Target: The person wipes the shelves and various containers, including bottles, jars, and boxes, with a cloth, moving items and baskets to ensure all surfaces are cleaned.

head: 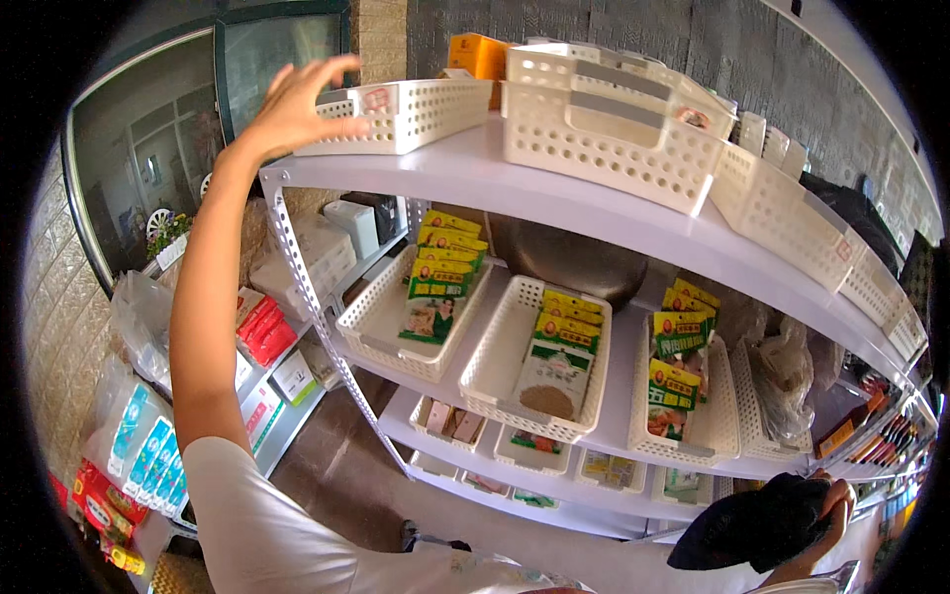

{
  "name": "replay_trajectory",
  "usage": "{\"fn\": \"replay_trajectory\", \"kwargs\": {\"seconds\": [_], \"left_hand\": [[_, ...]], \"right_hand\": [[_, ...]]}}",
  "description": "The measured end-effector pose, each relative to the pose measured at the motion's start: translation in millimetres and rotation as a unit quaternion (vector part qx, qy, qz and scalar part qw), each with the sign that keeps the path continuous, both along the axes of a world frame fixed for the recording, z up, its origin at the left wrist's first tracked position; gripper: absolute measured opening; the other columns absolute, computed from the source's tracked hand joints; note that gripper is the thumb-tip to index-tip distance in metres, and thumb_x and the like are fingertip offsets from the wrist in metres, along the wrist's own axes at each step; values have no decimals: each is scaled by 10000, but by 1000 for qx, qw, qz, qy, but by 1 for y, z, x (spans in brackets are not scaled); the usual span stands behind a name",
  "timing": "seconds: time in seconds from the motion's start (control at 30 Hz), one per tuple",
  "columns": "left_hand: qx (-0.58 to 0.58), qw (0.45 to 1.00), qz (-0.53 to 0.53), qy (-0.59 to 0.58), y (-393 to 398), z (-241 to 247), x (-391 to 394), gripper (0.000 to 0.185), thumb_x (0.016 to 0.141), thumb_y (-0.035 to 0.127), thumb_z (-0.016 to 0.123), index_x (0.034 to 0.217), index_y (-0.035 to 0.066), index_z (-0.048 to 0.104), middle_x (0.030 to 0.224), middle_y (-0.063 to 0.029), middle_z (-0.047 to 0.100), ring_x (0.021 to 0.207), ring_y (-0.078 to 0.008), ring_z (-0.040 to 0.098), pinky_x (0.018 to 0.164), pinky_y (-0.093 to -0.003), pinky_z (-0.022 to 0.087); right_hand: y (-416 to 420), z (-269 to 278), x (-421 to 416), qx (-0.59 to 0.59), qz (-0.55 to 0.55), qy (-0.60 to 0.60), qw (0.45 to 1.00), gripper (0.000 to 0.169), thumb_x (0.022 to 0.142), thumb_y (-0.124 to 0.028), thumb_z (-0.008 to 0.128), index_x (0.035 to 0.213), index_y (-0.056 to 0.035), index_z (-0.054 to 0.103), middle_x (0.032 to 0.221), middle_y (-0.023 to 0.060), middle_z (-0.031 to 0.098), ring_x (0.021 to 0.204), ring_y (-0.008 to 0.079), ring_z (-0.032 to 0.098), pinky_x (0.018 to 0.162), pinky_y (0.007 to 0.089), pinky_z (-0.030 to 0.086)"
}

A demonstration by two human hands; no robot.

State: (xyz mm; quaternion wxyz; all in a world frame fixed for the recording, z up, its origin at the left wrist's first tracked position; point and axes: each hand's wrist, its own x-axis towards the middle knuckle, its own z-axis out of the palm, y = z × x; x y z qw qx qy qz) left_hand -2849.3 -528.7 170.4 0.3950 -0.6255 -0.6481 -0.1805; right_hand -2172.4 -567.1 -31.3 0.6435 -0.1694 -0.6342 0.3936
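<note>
My left hand (pixel 300 104) is raised at the left end of the shelf top, fingers spread. Its thumb reaches across the near face of a low white perforated plastic basket (pixel 445 111), while the other fingers stay above the rim. Whether the thumb touches the basket, I cannot tell. Down at the lower right, my right hand (pixel 839 505) grips a bunched black cloth (pixel 749 523). Beside the low basket stand stacked white baskets (pixel 616 141) with grey handle strips, and behind it an orange box (pixel 477 58).
On the metal shelf below, white baskets (pixel 482 379) hold yellow-and-green seasoning packets (pixel 568 334). A large metal pot (pixel 571 252) sits behind them. Plastic bags (pixel 787 371) fill a basket to the right. At the left are red packages (pixel 263 327), blue tissue packs (pixel 152 453) and a window (pixel 148 148).
</note>
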Motion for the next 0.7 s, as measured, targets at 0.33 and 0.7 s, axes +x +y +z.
{"fn": "replay_trajectory", "kwargs": {"seconds": [0.33,0.7], "left_hand": [[109,952,-277,-66,-5,21,-93,545,736,301,825,1134,54,547,1062,-109,587,964,-222,573,835,-350,469],[176,944,-271,-64,-27,30,-258,571,772,290,786,1224,52,533,1137,-89,596,1090,-178,557,962,-326,430]], "right_hand": [[-16,99,-261,216,-137,-141,956,98,869,-111,491,912,-99,578,1010,169,601,892,246,521,786,352,366],[53,294,-541,457,-513,-174,706,343,813,4,525,1131,-94,608,1233,153,554,1162,300,502,1039,412,364]]}}
